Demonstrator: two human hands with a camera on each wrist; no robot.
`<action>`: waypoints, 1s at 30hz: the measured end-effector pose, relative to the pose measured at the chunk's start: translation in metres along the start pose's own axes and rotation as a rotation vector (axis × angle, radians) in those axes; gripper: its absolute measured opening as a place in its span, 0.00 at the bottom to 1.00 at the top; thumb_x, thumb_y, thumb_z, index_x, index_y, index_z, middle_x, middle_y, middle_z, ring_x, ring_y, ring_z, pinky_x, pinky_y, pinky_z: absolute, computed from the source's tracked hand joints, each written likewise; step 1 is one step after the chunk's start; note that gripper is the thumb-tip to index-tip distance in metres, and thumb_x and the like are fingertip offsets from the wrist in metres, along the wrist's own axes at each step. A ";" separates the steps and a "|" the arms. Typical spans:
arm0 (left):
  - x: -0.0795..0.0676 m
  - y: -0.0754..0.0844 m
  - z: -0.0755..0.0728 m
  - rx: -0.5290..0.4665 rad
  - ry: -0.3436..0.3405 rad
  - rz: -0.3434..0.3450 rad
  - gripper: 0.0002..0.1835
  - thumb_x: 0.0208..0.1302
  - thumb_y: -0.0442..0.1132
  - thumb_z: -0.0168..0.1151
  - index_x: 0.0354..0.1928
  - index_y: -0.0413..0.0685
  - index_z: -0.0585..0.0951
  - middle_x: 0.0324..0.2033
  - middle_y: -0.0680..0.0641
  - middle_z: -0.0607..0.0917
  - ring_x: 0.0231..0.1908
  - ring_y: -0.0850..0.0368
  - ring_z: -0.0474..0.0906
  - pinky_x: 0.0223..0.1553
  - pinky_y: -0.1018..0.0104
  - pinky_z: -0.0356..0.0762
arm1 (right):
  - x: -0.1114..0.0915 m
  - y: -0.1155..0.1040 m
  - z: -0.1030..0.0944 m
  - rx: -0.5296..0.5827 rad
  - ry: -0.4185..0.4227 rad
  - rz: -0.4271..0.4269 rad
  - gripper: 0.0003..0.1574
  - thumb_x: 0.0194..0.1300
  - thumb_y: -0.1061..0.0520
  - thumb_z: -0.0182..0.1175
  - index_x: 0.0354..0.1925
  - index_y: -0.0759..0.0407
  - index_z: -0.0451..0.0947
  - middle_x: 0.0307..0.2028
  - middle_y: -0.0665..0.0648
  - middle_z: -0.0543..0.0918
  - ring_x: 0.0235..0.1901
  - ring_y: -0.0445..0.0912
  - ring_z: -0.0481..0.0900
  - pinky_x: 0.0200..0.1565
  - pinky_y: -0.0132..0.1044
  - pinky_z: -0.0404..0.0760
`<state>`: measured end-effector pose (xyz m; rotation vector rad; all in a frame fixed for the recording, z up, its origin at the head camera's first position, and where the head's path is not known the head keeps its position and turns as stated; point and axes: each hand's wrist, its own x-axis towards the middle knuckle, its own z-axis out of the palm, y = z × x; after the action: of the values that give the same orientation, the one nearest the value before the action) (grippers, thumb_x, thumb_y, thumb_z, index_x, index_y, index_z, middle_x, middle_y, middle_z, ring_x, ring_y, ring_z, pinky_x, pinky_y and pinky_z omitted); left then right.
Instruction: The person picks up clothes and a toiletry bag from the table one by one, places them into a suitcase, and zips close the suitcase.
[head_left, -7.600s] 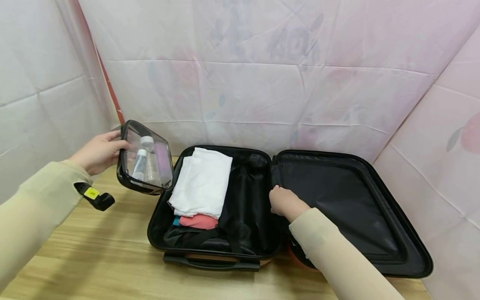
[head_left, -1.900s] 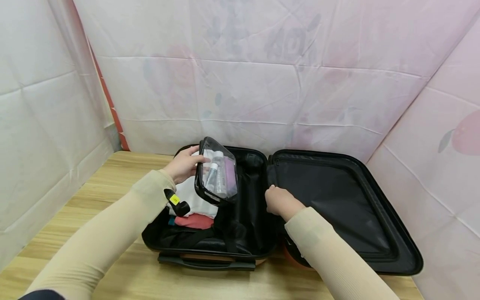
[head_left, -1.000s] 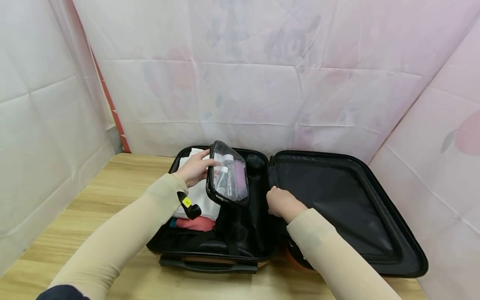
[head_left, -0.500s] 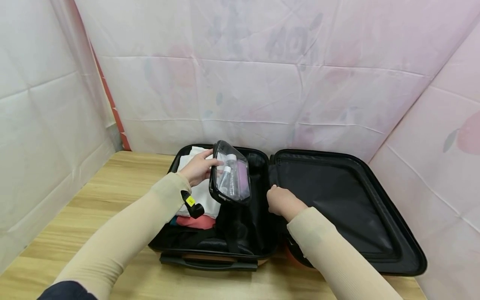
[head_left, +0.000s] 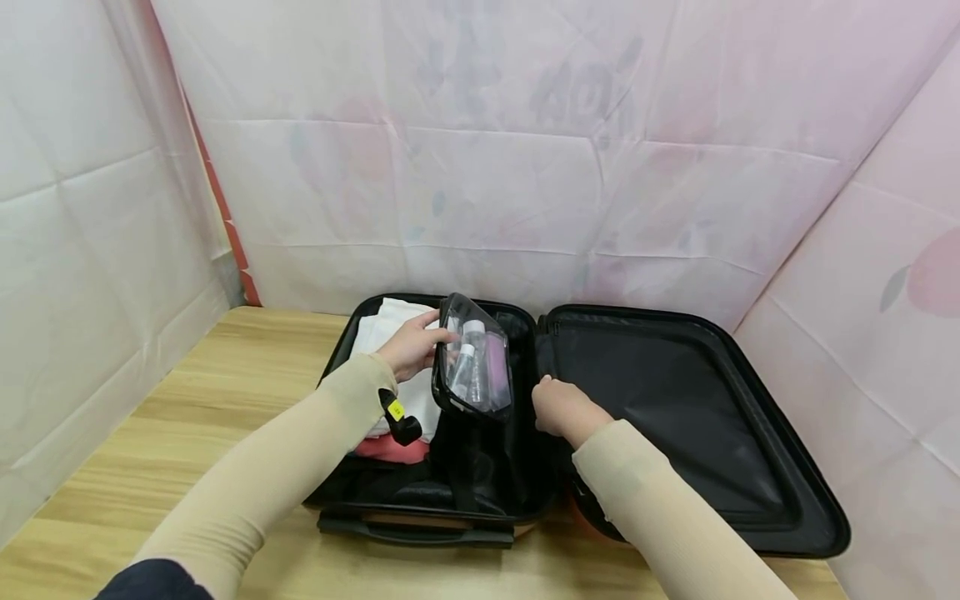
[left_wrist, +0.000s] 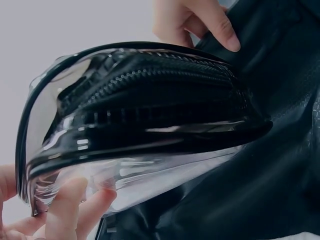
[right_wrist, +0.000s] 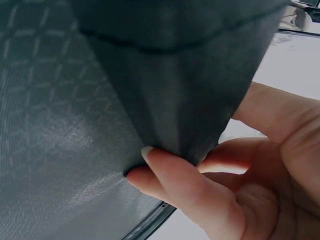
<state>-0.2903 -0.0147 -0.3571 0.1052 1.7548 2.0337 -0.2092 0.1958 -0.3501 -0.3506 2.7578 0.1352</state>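
Note:
My left hand [head_left: 414,346] grips the left edge of a clear toiletry bag [head_left: 474,358] with black trim, tilted up over the open suitcase [head_left: 480,492]. Through its clear side show small bottles [head_left: 475,350] with white caps and a purple item [head_left: 496,371]. In the left wrist view the bag's black zip [left_wrist: 125,80] faces the camera, with my fingertips [left_wrist: 67,205] at its clear wall. My right hand [head_left: 566,408] pinches dark lining fabric [right_wrist: 175,100] at the hinge between the suitcase halves. Under the left hand lies folded white cloth [head_left: 420,400], with a coral cloth [head_left: 393,450] below it.
The suitcase's right half [head_left: 675,417] lies open, its flat black lining upward. A carry handle [head_left: 416,533] is on the near side. The wooden table [head_left: 150,433] extends leftward, and white patterned curtains [head_left: 487,167] stand behind and at both sides.
My left hand has carried the toiletry bag rightward from beyond the suitcase's left edge to over its left half, recently drifting slightly right and down. My right hand stays at the hinge.

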 end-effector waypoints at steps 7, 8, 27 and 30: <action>0.006 -0.006 0.009 -0.016 -0.013 0.004 0.31 0.54 0.28 0.50 0.60 0.52 0.58 0.46 0.36 0.70 0.28 0.52 0.77 0.28 0.66 0.74 | -0.001 0.000 0.000 0.003 0.003 0.012 0.32 0.52 0.59 0.58 0.50 0.79 0.63 0.53 0.73 0.62 0.38 0.59 0.73 0.35 0.44 0.73; 0.007 -0.007 0.010 -0.013 -0.012 0.002 0.30 0.54 0.28 0.50 0.60 0.52 0.58 0.46 0.36 0.71 0.27 0.52 0.77 0.28 0.67 0.74 | -0.001 0.000 0.000 0.002 0.001 0.014 0.33 0.52 0.58 0.58 0.50 0.79 0.62 0.53 0.73 0.62 0.38 0.58 0.73 0.35 0.43 0.73; 0.015 -0.019 0.023 0.016 -0.012 -0.023 0.28 0.56 0.29 0.48 0.60 0.52 0.59 0.45 0.34 0.72 0.25 0.54 0.76 0.28 0.66 0.74 | 0.000 0.004 -0.002 -0.017 0.015 0.008 0.36 0.51 0.58 0.58 0.51 0.82 0.60 0.52 0.73 0.63 0.36 0.58 0.74 0.35 0.44 0.73; 0.015 -0.022 0.023 0.025 -0.013 -0.026 0.26 0.57 0.30 0.47 0.59 0.52 0.60 0.45 0.34 0.71 0.26 0.54 0.76 0.28 0.66 0.74 | 0.000 0.003 -0.001 -0.020 0.028 -0.001 0.35 0.51 0.58 0.59 0.50 0.82 0.61 0.52 0.74 0.63 0.37 0.58 0.74 0.36 0.45 0.73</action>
<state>-0.2898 0.0138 -0.3776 0.1023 1.7650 1.9884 -0.2103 0.1983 -0.3490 -0.3616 2.7857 0.1590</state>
